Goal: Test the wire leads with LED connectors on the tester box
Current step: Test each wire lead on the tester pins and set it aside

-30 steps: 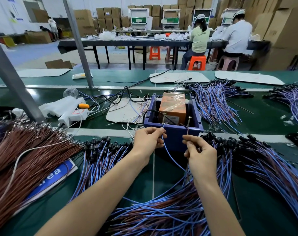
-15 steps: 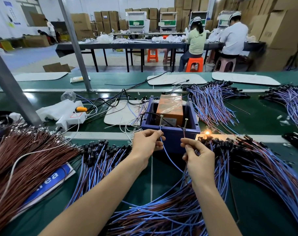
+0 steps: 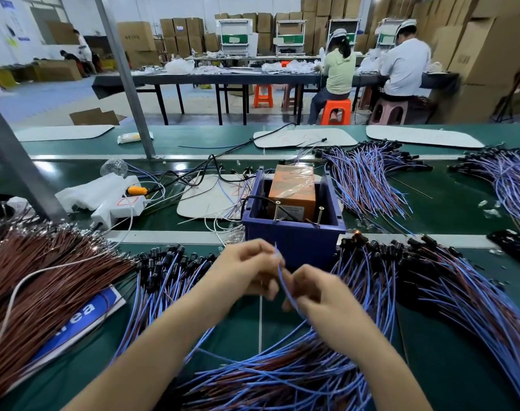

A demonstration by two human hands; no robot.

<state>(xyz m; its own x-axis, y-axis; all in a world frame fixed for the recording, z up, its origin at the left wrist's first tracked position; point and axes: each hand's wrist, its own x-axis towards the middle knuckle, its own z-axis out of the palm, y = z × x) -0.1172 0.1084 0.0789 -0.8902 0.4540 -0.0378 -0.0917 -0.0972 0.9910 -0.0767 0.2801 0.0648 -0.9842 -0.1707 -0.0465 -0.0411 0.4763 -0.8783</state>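
A person's two bare hands meet low in front of the tester box, a square, open-topped tub of dark blue plastic on a matte green surface. The left hand and right hand, both blurred, each close curled fingers in a narrow grip on one thin blue wire lead. It runs upright between them, just short of the box. Inside the box sits an orange block wrapped in glossy film. Two slim metal pins stand upright near the box's front wall. Fanned bundled leads, blue and brown with black cylindrical connectors, lie on either side. A stiff brown wire pile spreads at far left.
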